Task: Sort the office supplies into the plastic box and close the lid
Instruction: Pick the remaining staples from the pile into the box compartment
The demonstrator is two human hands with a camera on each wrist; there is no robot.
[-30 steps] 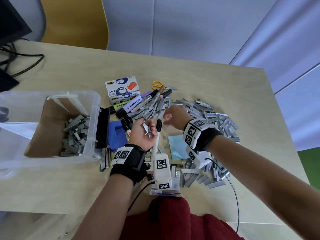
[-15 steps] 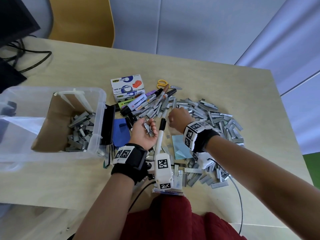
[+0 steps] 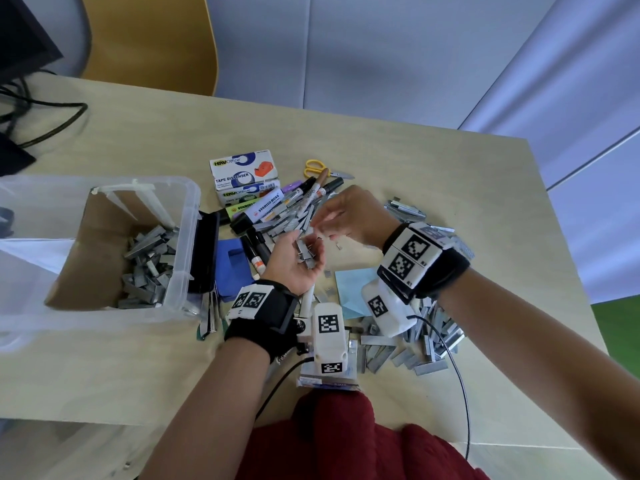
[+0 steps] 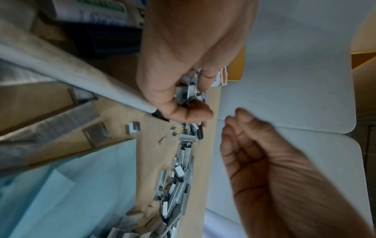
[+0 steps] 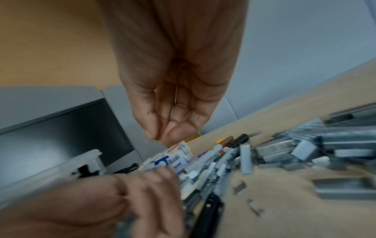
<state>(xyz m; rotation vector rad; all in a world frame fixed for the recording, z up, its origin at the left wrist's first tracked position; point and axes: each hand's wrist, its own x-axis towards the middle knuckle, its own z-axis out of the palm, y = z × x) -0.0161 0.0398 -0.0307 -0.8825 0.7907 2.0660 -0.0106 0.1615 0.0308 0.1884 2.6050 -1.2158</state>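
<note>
Right now my left hand (image 3: 298, 259) lies palm up, fingers curled round a small clutch of staple strips (image 3: 307, 252), and the plastic box (image 3: 180, 237) sits just to its left, open. That hand is nearer. My right hand (image 3: 349, 216) hovers above, fingertips pinched; holding anything, I cannot tell.

The head view looks from above, forward and down, at the table (image 3: 450, 174) and both forearms, with the plastic box (image 3: 180, 244) at its left. The left wrist view sits very near the left hand (image 4: 183, 64), rotated, looking along the fingers low over the table. The right wrist view is equally near the right hand (image 5: 173, 80), and all 3 views share the staple pile (image 3: 426, 327).
</note>
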